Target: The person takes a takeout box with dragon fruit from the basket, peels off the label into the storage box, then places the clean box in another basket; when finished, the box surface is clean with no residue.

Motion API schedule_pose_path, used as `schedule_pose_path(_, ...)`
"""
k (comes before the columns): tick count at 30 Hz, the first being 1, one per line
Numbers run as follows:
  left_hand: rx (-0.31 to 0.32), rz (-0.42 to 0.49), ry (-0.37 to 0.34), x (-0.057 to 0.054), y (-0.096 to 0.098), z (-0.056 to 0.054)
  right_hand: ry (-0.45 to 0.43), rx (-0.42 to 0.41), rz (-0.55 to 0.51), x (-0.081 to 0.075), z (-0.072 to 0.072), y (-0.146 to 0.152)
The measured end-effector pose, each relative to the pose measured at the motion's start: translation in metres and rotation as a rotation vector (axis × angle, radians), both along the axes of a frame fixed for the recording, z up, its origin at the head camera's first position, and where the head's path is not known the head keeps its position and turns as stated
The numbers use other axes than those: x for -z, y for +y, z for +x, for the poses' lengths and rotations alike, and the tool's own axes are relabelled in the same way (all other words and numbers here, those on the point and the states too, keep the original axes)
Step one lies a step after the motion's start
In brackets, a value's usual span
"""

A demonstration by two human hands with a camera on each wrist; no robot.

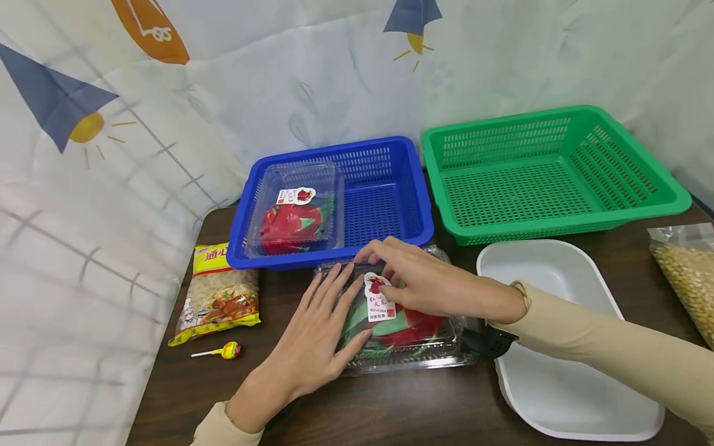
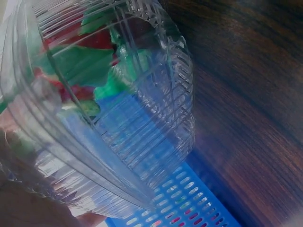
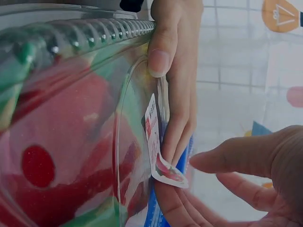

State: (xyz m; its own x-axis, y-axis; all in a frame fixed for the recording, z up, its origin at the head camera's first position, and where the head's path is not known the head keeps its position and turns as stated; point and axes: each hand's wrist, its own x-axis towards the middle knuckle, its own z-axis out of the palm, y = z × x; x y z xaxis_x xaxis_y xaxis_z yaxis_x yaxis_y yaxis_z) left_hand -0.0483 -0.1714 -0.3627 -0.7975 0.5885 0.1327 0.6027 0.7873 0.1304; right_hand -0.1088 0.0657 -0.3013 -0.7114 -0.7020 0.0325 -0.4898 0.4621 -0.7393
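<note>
A clear lidded plastic box (image 1: 429, 358) sits on the table in front of the blue basket. Red and green dragon fruit (image 1: 413, 328) shows through it. On its lid is a white label (image 1: 382, 303) with a dragon fruit picture; in the right wrist view the label's picture end (image 3: 171, 174) curls up off the lid. My left hand (image 1: 312, 334) rests on the box's left part, fingers straight and spread. Over the lid, my right hand (image 1: 429, 279) has loosely bent fingers (image 3: 173, 203) at the label's curled end, its thumb apart from them.
Behind stands the blue basket (image 1: 425, 204) with another boxed dragon fruit (image 1: 295, 229). A green basket (image 1: 558, 229) and a white tray (image 1: 591, 387) stand right. Left lie a pasta bag (image 1: 220, 294) and a lollipop (image 1: 230, 350). A corn kernel bag (image 1: 688, 266) is far right.
</note>
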Motion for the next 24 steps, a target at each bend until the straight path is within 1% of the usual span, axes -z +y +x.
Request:
schedule_pose_path(2,-0.002,-0.002,-0.006,0.000,0.001,0.000,-0.009,0.011,0.001,0.000,-0.001,-0.002)
schedule_pose_path(4,-0.004,-0.001,-0.011,-0.001,0.001,0.000,0.002,0.006,-0.008,0.000,-0.002,-0.003)
schedule_pose_path(9,-0.007,-0.003,-0.010,-0.002,0.000,0.001,0.053,-0.017,-0.036,0.002,-0.004,-0.003)
schedule_pose_path(12,-0.006,-0.010,-0.002,-0.002,0.001,0.001,0.069,-0.031,-0.047,0.000,-0.002,-0.003)
schedule_pose_path(18,-0.013,0.002,0.004,-0.002,0.000,0.001,0.059,-0.051,-0.055,-0.004,0.005,0.001)
schedule_pose_path(24,0.003,0.021,0.019,-0.001,0.000,0.001,0.101,-0.081,-0.109,-0.007,0.016,0.008)
